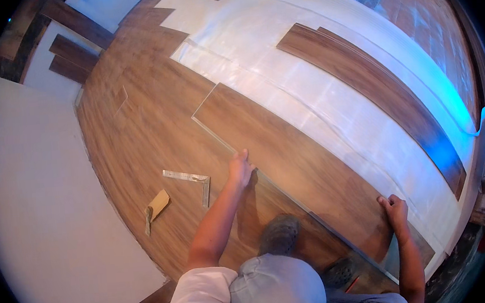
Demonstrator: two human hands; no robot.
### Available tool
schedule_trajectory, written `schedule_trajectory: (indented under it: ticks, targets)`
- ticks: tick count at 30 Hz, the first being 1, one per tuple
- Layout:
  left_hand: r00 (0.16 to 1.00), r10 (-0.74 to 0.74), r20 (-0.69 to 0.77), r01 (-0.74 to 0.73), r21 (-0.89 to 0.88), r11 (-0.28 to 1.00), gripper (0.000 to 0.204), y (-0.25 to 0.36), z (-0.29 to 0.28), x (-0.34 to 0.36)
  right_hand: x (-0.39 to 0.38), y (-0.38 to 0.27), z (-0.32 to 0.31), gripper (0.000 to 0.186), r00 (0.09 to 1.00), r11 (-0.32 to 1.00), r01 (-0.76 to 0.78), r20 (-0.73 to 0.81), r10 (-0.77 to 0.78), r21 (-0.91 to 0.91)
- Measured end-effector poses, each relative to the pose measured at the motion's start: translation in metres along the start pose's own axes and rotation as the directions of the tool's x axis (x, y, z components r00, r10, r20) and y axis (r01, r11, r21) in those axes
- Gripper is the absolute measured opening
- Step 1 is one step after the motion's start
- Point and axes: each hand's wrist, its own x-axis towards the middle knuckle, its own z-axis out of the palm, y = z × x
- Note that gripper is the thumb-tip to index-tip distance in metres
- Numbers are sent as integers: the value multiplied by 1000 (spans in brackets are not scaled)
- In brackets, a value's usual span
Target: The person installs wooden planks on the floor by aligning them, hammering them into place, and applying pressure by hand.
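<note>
A long brown laminate floor plank [302, 155] lies slantwise in front of me, with a pale gap along its left end and near edge. My left hand [242, 167] is closed on that near edge, its thumb side over the plank's top. At the right, my right hand [394, 211] grips the plank's far edge close to its right end, with fingers curled round it. The plank looks slightly raised at the near side, with a shadow below. To the left of my left forearm, a metal try square [202, 179] rests on the laid floor [138, 131].
Near the square lie a small wood offcut [160, 202] and a narrow metal tool [148, 223]. White underlay sheet [254, 88] stretches beyond the plank, bearing loose dark planks [356, 80]. A white wall [46, 195] borders the left. My shoe [280, 234] stands near the plank.
</note>
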Motion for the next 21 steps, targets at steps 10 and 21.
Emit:
schedule_trajectory:
  ticks: [10, 21]
  targets:
    - [999, -19, -40, 19, -13, 1000, 14, 0, -29, 21, -2, -20, 7, 52, 999, 1000, 29, -35, -29, 8]
    - [1000, 11, 2, -11, -51, 999, 11, 6, -35, 14, -4, -30, 6, 54, 1000, 1000, 15, 9, -15, -18]
